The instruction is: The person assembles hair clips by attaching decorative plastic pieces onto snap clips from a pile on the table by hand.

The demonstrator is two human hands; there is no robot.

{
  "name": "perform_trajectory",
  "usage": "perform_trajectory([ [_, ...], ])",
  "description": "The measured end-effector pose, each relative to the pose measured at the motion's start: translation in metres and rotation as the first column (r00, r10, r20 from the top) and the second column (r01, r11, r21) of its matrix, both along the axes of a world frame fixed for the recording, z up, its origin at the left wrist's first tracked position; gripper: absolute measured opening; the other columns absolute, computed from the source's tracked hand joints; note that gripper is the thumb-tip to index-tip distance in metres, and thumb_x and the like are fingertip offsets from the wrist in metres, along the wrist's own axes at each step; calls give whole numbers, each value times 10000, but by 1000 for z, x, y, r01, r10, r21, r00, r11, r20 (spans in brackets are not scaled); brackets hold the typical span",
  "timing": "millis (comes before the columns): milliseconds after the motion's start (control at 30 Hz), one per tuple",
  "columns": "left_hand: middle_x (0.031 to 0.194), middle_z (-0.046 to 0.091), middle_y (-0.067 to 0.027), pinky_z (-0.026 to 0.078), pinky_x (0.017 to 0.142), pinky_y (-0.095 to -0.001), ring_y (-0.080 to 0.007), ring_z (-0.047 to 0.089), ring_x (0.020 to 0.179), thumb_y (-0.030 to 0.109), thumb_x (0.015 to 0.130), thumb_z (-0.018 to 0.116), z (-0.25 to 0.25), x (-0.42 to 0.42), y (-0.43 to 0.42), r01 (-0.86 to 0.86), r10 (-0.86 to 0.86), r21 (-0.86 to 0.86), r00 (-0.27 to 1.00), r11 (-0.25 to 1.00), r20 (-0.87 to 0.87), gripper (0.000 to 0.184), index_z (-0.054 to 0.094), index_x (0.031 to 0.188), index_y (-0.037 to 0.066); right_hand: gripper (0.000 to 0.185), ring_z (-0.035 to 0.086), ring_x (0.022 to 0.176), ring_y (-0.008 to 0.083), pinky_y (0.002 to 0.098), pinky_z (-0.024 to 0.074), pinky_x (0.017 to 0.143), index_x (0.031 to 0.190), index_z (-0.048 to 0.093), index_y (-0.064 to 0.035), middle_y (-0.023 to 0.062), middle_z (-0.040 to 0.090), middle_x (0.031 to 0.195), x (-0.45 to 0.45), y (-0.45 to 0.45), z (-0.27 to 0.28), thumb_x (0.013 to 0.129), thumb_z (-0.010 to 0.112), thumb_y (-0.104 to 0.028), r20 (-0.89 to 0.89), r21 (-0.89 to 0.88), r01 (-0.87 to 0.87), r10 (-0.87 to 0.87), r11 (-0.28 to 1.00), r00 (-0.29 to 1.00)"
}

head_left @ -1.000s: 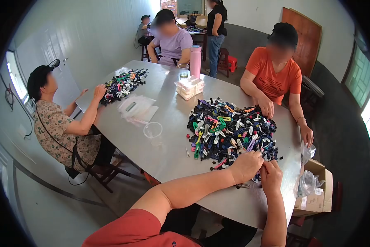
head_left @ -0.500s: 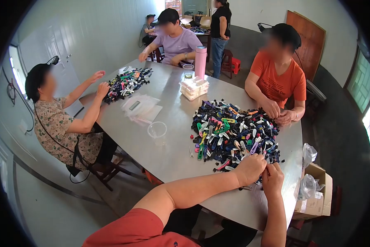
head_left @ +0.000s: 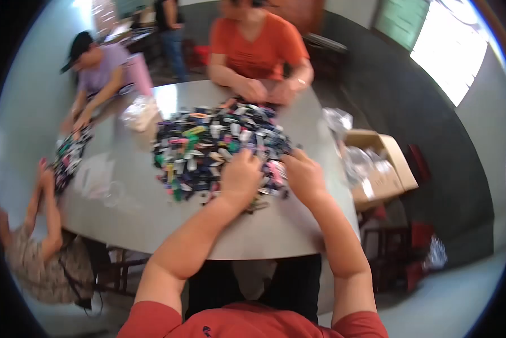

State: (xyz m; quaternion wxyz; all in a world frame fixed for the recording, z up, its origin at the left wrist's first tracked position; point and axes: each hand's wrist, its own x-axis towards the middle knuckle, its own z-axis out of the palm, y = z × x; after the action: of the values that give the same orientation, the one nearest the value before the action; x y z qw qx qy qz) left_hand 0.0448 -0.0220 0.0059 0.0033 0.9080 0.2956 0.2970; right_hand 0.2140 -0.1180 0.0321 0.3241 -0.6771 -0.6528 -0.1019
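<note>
A heap of small hair clips (head_left: 199, 143), mostly black and white with green, pink and orange ones among them, lies on the metal-topped table (head_left: 134, 219). Over the near right part of the heap is my left hand (head_left: 243, 177), its fingers curled together among the clips. My right hand (head_left: 306, 174) is at the heap's right edge, fingertips pinched, a little apart from the left. Motion blur hides whatever is between the fingers of either hand.
Across the table a person in orange (head_left: 258, 45) has both hands at the heap's far edge. Two more people sit at the left by a second clip pile (head_left: 71, 155). Clear packets (head_left: 141, 115) and a pink bottle (head_left: 140, 73) stand there. A cardboard box (head_left: 382, 169) is at right.
My view has swung right, so the table and heap appear further left. My hands, close together before, are now apart, the right one to the right of the left.
</note>
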Motion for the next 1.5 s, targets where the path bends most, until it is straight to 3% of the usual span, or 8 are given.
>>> perform_trajectory([
  [133, 991, 572, -115, 537, 774, -434, -333, 632, 912, 77, 822, 715, 8, -2, -4, 200, -197, -141, 980, 970, 38, 124, 661, 924, 33, 129, 683, 866, 350, 446, 558, 758, 987, 717, -107, 123, 675, 937, 33, -36, 21, 930, 604, -127, 162, -186, 141, -111, 972, 980],
  [433, 1008, 616, -117, 529, 792, -447, -350, 645, 928, 79, 862, 677, 2, -4, 6, 181, -165, -162, 980, 970, 111, 137, 676, 990, 33, 155, 699, 934, 357, 440, 564, 814, 996, 750, -89, 142, 718, 1016, 159, -65, 16, 927, 667, -199, 256, -71, 667, -633, 742, 731],
  [567, 996, 613, -110, 533, 781, -439, -340, 647, 922, 88, 855, 691, 8, -5, 3, 157, -143, -196, 986, 968, 86, 149, 675, 994, 36, 169, 699, 925, 357, 439, 562, 816, 995, 756, -74, 145, 722, 987, 120, -48, 18, 926, 670, -202, 72, 23, 528, -528, 849, 846],
  [800, 976, 610, -128, 532, 772, -445, -353, 651, 887, 43, 869, 638, 13, -4, 4, 52, -37, -77, 982, 996, 185, 148, 664, 1014, 46, 239, 683, 917, 395, 469, 545, 821, 946, 754, -43, 191, 713, 958, 37, -23, 11, 888, 691, -266, -16, -510, 150, -184, 847, 983],
  [967, 1156, 651, -109, 438, 978, -435, -292, 593, 1133, 139, 891, 576, 35, 10, -12, 346, -347, 40, 938, 937, 5, 290, 668, 1149, 44, 216, 659, 880, 393, 475, 528, 779, 882, 681, -29, 168, 681, 907, 32, -5, -21, 802, 716, -226, -36, -324, 165, -186, 932, 982],
  [1000, 1173, 647, -86, 421, 1005, -423, -277, 573, 1181, 138, 889, 581, 8, 17, -11, 276, -304, 310, 952, 910, 46, 306, 668, 1169, 50, 205, 658, 870, 389, 474, 527, 776, 871, 672, -27, 161, 681, 898, 30, -2, -24, 790, 719, -209, -82, -310, 147, -181, 939, 980],
  [1100, 1115, 651, -73, 439, 975, -396, -261, 586, 1114, 142, 852, 608, -4, 16, -10, 299, -296, 84, 954, 951, -38, 194, 694, 1014, 79, 184, 667, 851, 372, 467, 532, 765, 895, 686, -33, 151, 682, 895, 20, -3, -23, 786, 725, -176, -74, -263, 162, -187, 951, 980],
  [1500, 937, 615, -46, 470, 843, -380, -242, 598, 967, 140, 852, 608, 9, 3, -4, 263, -265, 102, 964, 959, 4, 81, 684, 857, 111, 119, 665, 782, 359, 448, 541, 715, 881, 697, -61, 127, 664, 872, 11, -8, -35, 776, 725, -108, -206, -138, 10, -39, 990, 978],
])
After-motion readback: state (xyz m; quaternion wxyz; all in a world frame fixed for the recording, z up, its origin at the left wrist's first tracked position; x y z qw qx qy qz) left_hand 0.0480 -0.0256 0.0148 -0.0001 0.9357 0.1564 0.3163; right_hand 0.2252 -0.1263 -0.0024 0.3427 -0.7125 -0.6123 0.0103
